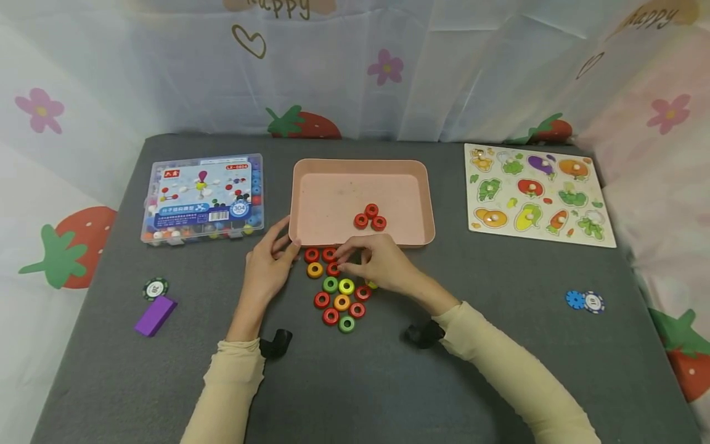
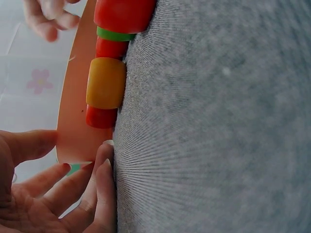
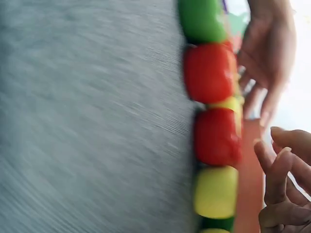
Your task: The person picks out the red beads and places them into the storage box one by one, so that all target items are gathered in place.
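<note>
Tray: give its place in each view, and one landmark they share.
Head: tray, near the centre.
Left wrist: tray, a tall strip left of centre.
Right wrist: tray, a narrow strip at lower right.
Shared landmark: left hand, at one end of the tray.

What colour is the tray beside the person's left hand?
The tray is plain peach-pink, seen best in the head view.
</note>
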The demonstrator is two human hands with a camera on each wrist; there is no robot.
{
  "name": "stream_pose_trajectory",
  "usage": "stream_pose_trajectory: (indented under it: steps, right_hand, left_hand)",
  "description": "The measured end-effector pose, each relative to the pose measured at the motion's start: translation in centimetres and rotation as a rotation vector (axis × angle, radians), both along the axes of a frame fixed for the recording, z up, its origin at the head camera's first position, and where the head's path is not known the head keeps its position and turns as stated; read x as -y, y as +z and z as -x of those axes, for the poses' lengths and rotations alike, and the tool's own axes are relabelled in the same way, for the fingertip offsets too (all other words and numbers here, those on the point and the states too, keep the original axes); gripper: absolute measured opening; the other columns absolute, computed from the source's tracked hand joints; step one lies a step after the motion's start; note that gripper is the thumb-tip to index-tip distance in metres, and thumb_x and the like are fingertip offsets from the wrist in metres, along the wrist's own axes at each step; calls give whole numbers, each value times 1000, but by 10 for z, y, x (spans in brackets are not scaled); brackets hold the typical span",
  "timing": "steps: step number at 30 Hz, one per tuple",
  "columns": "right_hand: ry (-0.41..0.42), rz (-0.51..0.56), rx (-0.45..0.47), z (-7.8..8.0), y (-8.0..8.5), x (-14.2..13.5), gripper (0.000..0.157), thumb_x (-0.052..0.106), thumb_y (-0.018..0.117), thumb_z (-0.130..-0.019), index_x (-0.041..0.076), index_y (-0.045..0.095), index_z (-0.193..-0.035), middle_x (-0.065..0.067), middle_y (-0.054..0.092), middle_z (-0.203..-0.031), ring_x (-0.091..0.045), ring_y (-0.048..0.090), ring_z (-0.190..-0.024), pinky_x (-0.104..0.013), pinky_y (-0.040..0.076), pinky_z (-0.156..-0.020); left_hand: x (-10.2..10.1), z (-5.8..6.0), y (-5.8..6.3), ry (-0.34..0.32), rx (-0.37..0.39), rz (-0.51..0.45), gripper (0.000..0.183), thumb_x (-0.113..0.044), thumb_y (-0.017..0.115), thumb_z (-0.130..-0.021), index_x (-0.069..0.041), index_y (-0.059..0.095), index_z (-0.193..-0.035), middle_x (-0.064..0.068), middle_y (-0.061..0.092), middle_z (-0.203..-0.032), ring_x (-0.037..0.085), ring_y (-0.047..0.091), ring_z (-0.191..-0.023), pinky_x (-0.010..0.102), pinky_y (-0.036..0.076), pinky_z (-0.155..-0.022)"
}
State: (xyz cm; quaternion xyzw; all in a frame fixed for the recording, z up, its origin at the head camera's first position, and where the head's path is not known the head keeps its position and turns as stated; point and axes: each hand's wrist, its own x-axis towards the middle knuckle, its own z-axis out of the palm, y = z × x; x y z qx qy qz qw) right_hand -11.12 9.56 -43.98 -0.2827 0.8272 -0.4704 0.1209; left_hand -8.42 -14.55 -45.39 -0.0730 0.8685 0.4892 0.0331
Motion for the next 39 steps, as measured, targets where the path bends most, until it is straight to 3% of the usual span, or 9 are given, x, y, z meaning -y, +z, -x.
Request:
stream_pose_trajectory:
  steps: [4, 10, 15, 19, 22, 27, 32, 39]
  right_hand:
    - [20, -62, -12, -4, -9, 3, 24, 14, 80, -86, 13, 78, -110, 4, 71, -83, -9, 46, -42, -25, 39, -43]
    - [4, -131, -26, -6, -14, 8, 28, 14, 80, -86, 18, 78, -114, 4, 74, -106, -9, 47, -45, -25, 41, -46]
    - [-21, -222, -45, -6, -14, 11, 27, 18, 81, -86, 20, 78, -113, 5, 72, -91, -8, 47, -48, -25, 40, -50]
    - [-38, -252, -52, -7, -14, 13, 24, 22, 81, -85, 19, 79, -109, 7, 73, -91, -8, 47, -52, -25, 39, -53]
    - [-41, -236, -48, -7, -12, 11, 22, 24, 82, -85, 19, 80, -106, 9, 73, -97, -8, 47, -53, -25, 39, -53]
    - [-40, -98, -54, -1, 0, 4, 22, 24, 83, -84, 16, 80, -104, 7, 73, -92, -13, 46, -47, -26, 39, -49]
    - [-169, -18, -78, 18, 11, -10, 21, 21, 83, -84, 15, 80, -104, 3, 73, -93, -12, 47, -48, -25, 39, -50]
    - [-416, -40, -1, 50, 12, -35, 21, 19, 81, -86, 11, 79, -105, -3, 75, -104, -12, 47, -43, -23, 35, -42]
  left_hand:
    - [0, 0, -1, 0, -5, 3, 54, -32, 63, -100, -29, 46, -152, 10, 69, -126, 26, 75, -91, 52, 46, -99]
    - [1, 0, -2, 1, -8, 8, 54, -32, 63, -100, -29, 45, -152, 9, 69, -127, 25, 75, -92, 52, 45, -100]
    - [1, 1, -2, 1, -3, 1, 54, -32, 63, -100, -29, 45, -152, 10, 68, -128, 26, 75, -93, 51, 46, -99]
    - [1, 1, -2, 3, 4, -7, 55, -31, 62, -100, -29, 45, -152, 10, 68, -129, 26, 75, -93, 51, 46, -99]
    - [1, 1, -3, 3, 7, -8, 55, -31, 62, -100, -30, 45, -152, 10, 67, -129, 26, 75, -94, 52, 46, -99]
    - [1, 1, -3, 3, 11, -10, 55, -31, 62, -100, -30, 45, -152, 10, 67, -130, 26, 75, -94, 51, 47, -98]
    - [1, 1, -2, 7, 18, -7, 55, -32, 62, -100, -30, 45, -152, 10, 66, -131, 26, 75, -95, 52, 47, -98]
    - [1, 1, -2, 4, 28, -11, 54, -34, 61, -101, -31, 44, -152, 10, 66, -131, 25, 75, -95, 53, 44, -102]
